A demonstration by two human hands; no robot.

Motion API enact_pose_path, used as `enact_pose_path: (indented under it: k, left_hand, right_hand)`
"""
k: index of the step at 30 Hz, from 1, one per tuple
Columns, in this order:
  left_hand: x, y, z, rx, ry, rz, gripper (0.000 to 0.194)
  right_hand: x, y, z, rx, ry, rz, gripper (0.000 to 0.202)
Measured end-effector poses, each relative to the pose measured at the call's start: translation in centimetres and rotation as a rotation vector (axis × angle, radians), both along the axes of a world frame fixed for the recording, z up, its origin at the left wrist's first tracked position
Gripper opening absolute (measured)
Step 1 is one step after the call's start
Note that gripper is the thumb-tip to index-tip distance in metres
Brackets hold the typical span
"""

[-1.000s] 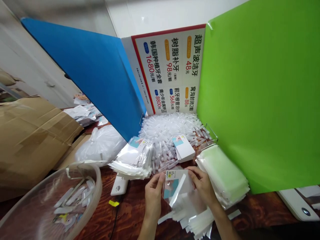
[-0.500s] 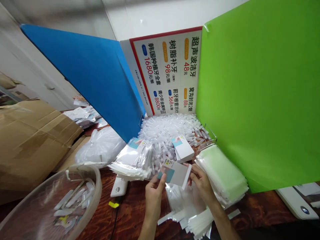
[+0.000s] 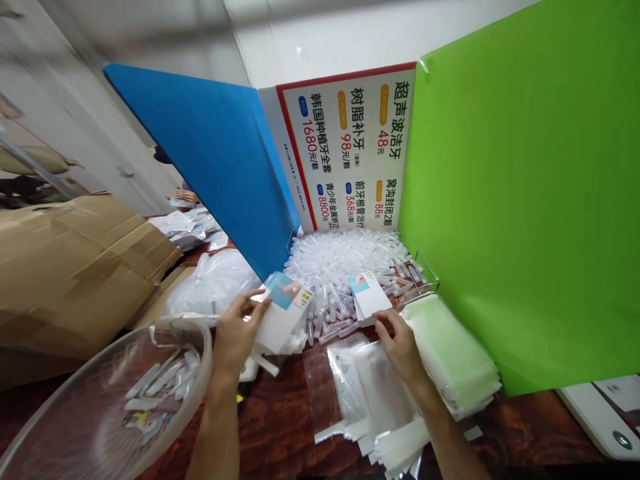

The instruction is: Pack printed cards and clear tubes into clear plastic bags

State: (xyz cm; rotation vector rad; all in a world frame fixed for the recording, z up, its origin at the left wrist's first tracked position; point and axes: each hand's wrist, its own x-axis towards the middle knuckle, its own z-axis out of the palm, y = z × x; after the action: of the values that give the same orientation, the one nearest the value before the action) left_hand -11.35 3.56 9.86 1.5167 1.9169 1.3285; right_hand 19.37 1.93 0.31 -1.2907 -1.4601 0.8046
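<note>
At the left, my left hand [image 3: 235, 343] pinches the left edge of a bagged card [image 3: 280, 323], a white card with a blue picture panel in a clear sleeve. It lies over a pile of similar bagged cards, mostly hidden beneath it. The fingers of my right hand [image 3: 403, 347] close on the near edge of a small stack of printed cards [image 3: 371, 298]; the fingertips are partly hidden. Clear plastic sleeves [image 3: 367, 383] lie fanned out below my right hand. Behind the cards spreads a heap of small white translucent tubes [image 3: 345, 260].
Blue [image 3: 200, 160] and green [image 3: 520, 213] boards flank a printed price board [image 3: 350, 147]. A thick stack of sleeves [image 3: 445, 347] stands right. Leftward are a clear tub [image 3: 205, 373], a white plastic bag [image 3: 213, 280] and a cardboard box [image 3: 75, 267]. Another person's hand [image 3: 186, 195] shows behind.
The bagged card, held in both hands before, has moved left onto the pile with my left hand. My right hand has let go of it and reached the card stack. The view has shifted slightly.
</note>
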Motion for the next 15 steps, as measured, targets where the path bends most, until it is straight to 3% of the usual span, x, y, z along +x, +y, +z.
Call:
enact_pose_path:
  k: [4,6,8,10,12,13,15]
  left_hand:
    - [-3.7,4.6,-0.4,-0.018,0.366,0.091,0.028]
    - [-4.3,5.7,-0.9,-0.031,0.507,0.088,0.022]
    - [-3.8,5.4,-1.0,0.051,0.547,0.062,0.021]
    - [-1.9,3.7,-1.0,0.168,0.455,0.055,0.024]
    - [1.4,0.9,-1.6,0.183,0.292,0.028,0.028]
    - [3.6,-0.7,-2.3,0.111,0.212,-0.017,0.029]
    - [8.3,-3.7,-4.7,-0.115,0.107,-0.226,0.031]
  right_hand:
    - [-0.2,3.0,1.0,0.060,-0.651,-0.227,0.025]
    - [-0.5,3.8,1.2,0.010,-0.808,-0.300,0.028]
    - [-0.7,4.2,1.1,-0.013,-0.847,-0.332,0.031]
    - [-0.7,4.3,0.8,-0.017,-0.837,-0.346,0.031]
    - [-0.6,4.4,0.5,-0.022,-0.795,-0.363,0.031]
    - [-0.6,4.4,0.3,-0.024,-0.769,-0.373,0.032]
    - [-0.5,4.5,0.2,-0.032,-0.731,-0.394,0.033]
